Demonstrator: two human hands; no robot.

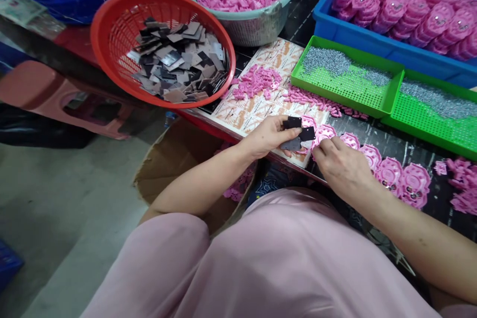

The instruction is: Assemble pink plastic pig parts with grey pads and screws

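The left hand (265,136) is clamped on several small flat plates (307,133), fanned between thumb and fingers, probably so that single ones can be slid off easily. The right hand (341,164) is close beside it, fingers bent together over the pink pieces (389,174); whether it grips anything, I cannot tell. The plates are above the near edge of the desk (428,151); they look thin, rectangular and stiff, some black and some grey, with tiny holes near their edges. The pink pieces have scalloped rims and shiny bits, and run in a row to the right, seemingly to keep each within reach. Beyond them, the green trays (335,97) hold small metallic bits, their low walls likely stopping spills. More plates fill the red basket (97,42) on the left.
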